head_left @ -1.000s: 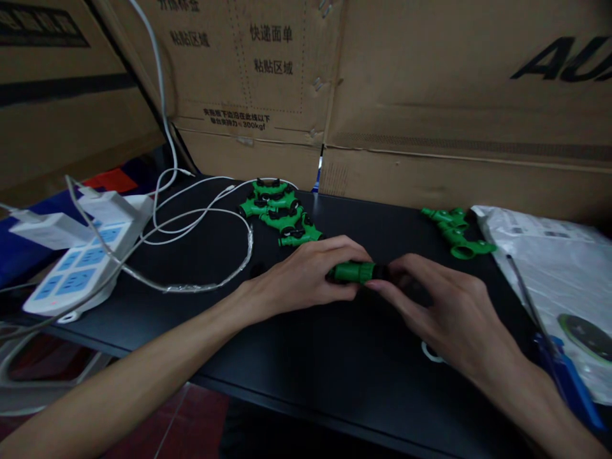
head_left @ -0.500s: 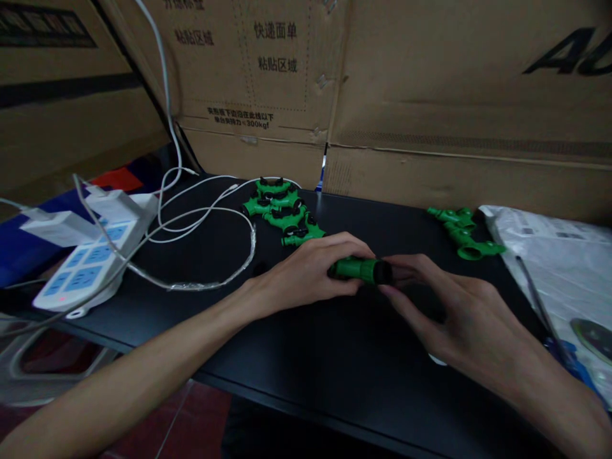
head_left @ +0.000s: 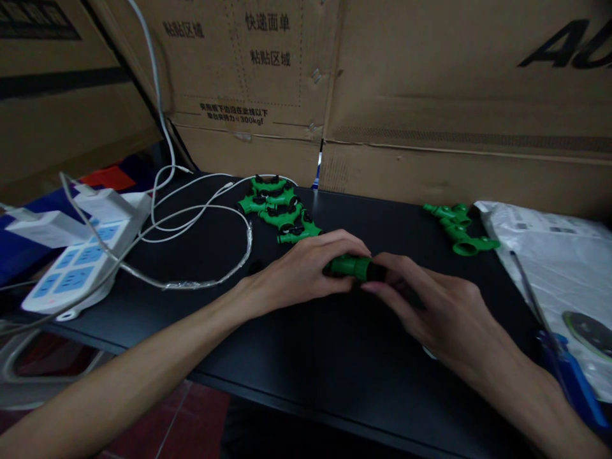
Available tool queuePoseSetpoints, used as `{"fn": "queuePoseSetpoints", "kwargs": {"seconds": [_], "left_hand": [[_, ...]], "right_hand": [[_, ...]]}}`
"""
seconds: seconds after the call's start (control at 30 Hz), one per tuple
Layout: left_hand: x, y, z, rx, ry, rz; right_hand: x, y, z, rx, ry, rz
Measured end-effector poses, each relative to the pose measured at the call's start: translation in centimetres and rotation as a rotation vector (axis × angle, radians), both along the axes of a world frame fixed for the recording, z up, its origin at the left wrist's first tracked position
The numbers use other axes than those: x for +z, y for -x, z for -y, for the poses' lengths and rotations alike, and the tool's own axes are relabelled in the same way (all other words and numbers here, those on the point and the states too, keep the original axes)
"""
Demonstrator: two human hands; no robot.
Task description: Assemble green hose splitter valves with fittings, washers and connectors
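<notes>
My left hand [head_left: 310, 271] is closed around a green plastic hose fitting [head_left: 351, 266], held low over the black tabletop with its open end to the right. My right hand [head_left: 444, 309] pinches the fitting's black end [head_left: 376, 272] between thumb and fingers; part of that end is hidden behind the fingertips. Just beyond my left hand lies a cluster of green splitter fittings with black levers [head_left: 284, 217]. Farther right, green fittings without visible levers [head_left: 461, 233] rest on the table.
A white power strip [head_left: 71, 274] with plugged-in adapters and looping white cables [head_left: 248, 239] occupies the left. To the right are a white plastic bag [head_left: 564, 255], a blue-handled screwdriver [head_left: 578, 389] and a dark round disc [head_left: 588, 331]. Cardboard [head_left: 430, 108] stands along the back edge.
My right fingers have closed farther over the black end of the fitting, covering more of it. The whole view has shifted slightly; the left hand keeps its hold.
</notes>
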State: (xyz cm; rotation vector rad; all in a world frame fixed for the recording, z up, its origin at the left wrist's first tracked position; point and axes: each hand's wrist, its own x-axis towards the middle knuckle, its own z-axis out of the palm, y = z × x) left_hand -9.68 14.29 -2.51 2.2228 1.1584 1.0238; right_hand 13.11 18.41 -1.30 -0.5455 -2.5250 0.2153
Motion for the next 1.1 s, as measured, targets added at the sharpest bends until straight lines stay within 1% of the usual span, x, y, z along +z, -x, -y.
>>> {"fn": "queuePoseSetpoints", "kwargs": {"seconds": [0.1,0.17,0.27,0.37,0.43,0.53,0.6,0.67,0.77,0.83,0.97,1.03,1.1], "left_hand": [[-0.2,0.1,-0.2,0.003,-0.005,-0.011],[-0.3,0.2,-0.1,0.006,-0.005,-0.016],[-0.2,0.1,0.0,-0.008,0.002,-0.014],[0.0,-0.1,0.2,-0.013,0.008,-0.007],[0.0,-0.2,0.2,-0.008,0.009,-0.008],[-0.1,-0.1,0.1,-0.003,-0.006,-0.013],[-0.1,0.0,0.0,0.001,-0.012,-0.015],[-0.1,0.0,0.0,0.003,-0.008,-0.017],[0.0,0.0,0.1,0.0,0.013,-0.023],[0.0,0.0,0.2,-0.014,0.02,-0.026],[0.0,-0.1,0.4,-0.032,0.015,-0.026],[0.0,-0.1,0.3,-0.024,0.016,-0.024],[0.1,0.0,0.2,-0.017,0.015,-0.024]], "right_hand": [[0.0,-0.6,-0.3,0.027,0.187,0.037],[0.0,-0.9,-0.5,0.003,0.212,0.052],[-0.1,-0.9,-0.5,-0.053,0.183,0.075],[0.3,-0.7,-0.3,-0.128,0.107,0.114],[0.6,-0.7,-0.3,-0.15,0.068,0.103],[0.9,-0.9,-0.5,-0.058,0.076,0.071],[0.9,-1.1,-0.8,0.033,0.103,0.086],[0.6,-1.2,-1.0,0.074,0.119,0.091],[0.2,-1.2,-0.9,0.046,0.097,0.062],[0.1,-0.9,-0.7,-0.005,0.076,0.053],[0.2,-0.4,-0.2,-0.1,0.089,0.062],[0.3,-0.4,-0.3,-0.098,0.078,0.057],[0.5,-0.6,-0.4,-0.039,0.069,0.049]]}}
